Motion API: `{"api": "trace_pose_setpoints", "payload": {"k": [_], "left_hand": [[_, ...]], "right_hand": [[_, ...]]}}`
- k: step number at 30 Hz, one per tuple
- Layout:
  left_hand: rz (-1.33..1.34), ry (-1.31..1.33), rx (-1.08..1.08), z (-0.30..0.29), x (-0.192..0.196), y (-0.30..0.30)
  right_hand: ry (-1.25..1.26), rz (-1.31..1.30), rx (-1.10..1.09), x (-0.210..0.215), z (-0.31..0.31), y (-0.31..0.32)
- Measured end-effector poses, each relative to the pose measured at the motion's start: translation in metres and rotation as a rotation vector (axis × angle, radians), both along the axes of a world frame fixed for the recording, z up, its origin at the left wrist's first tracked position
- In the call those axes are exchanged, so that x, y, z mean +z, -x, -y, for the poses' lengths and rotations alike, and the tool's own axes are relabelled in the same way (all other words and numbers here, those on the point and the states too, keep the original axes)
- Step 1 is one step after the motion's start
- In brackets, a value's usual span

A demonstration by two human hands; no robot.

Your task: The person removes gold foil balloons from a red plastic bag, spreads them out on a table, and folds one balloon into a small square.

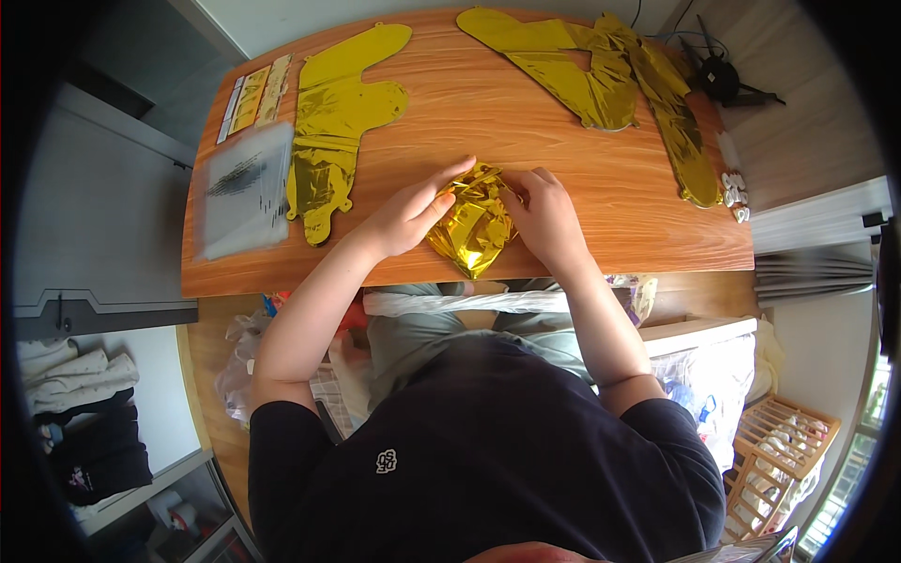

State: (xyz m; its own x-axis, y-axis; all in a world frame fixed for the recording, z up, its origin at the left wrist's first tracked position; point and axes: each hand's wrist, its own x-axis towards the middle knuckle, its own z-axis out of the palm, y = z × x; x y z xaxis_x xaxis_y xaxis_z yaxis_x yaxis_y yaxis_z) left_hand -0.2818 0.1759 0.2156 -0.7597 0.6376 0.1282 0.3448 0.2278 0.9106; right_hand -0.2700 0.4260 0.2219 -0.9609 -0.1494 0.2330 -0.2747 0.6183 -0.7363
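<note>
A crumpled, shiny gold foil balloon (472, 230) lies bunched up near the table's front edge, between both hands. My left hand (413, 214) rests along its left side, fingers stretched out and thumb apart, touching the foil. On the right side, my right hand (547, 214) has curled fingers and pinches the foil's edge; its fingertips are partly hidden. A flat gold foil balloon (343, 122) is spread out to the left. Farther back at the right lies another flat gold foil balloon (563, 70), with a long gold foil piece (678, 131) beside it.
A clear plastic packet (242, 202) and a printed card strip (255, 98) lie at the wooden table's (413, 258) left. A black device with antennas (719, 77) stands at the back right, near small white items (735, 195). Below right is a wooden rack (779, 441).
</note>
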Motion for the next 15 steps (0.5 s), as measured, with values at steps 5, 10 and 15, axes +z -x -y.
{"api": "trace_pose_setpoints", "payload": {"k": [5,10,15], "left_hand": [[-0.045,0.003,0.030,0.000,-0.004,0.000],[0.007,-0.104,0.046,0.001,-0.007,0.000],[-0.016,-0.085,0.060,-0.001,-0.007,0.000]], "right_hand": [[0.026,0.073,0.044,0.002,-0.007,0.005],[-0.011,0.121,0.073,0.006,-0.004,0.009],[-0.093,-0.018,0.113,-0.006,-0.004,0.011]]}}
